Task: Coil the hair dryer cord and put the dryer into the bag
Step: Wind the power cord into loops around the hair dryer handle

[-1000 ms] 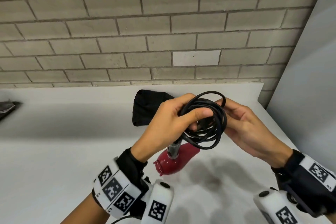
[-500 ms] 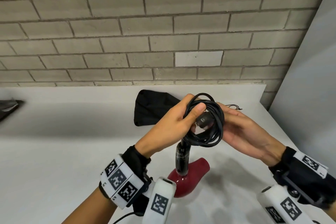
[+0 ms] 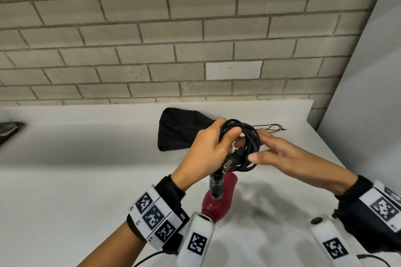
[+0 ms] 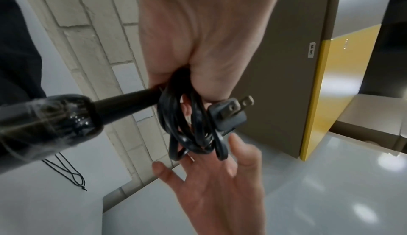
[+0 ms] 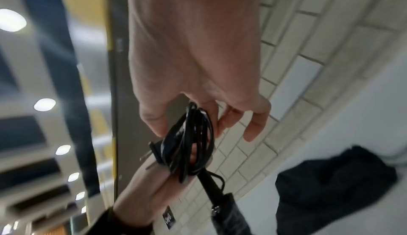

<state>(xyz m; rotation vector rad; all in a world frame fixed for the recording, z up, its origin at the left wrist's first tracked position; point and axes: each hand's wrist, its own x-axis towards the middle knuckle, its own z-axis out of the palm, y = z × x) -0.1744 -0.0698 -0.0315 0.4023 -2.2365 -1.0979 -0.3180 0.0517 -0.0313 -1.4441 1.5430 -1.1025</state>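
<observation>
My left hand [image 3: 219,141] grips a coil of black cord [image 3: 249,136] above the white table [image 3: 86,180]. The plug [image 3: 232,159] sticks out of the coil at its lower left, prongs bare [image 4: 246,101]. From that hand the red hair dryer [image 3: 219,201] hangs nozzle down by its black handle [image 4: 55,120]. Whether it touches the table I cannot tell. My right hand [image 3: 260,147] lies against the coil's right side, fingers [image 4: 240,150] spread and nearly straight. The black drawstring bag [image 3: 182,130] lies flat just behind the hands, also seen in the right wrist view [image 5: 330,186].
The bag's thin drawstring [image 3: 271,128] trails to the right on the table. A brick wall [image 3: 195,50] runs along the back, and a grey panel [image 3: 368,104] closes off the right side. A dark object [image 3: 8,130] sits at the far left edge.
The plug, held inside the coil by my right hand before, now pokes out at the lower left. My right hand has loosened and straightened its fingers. My left hand keeps its grip.
</observation>
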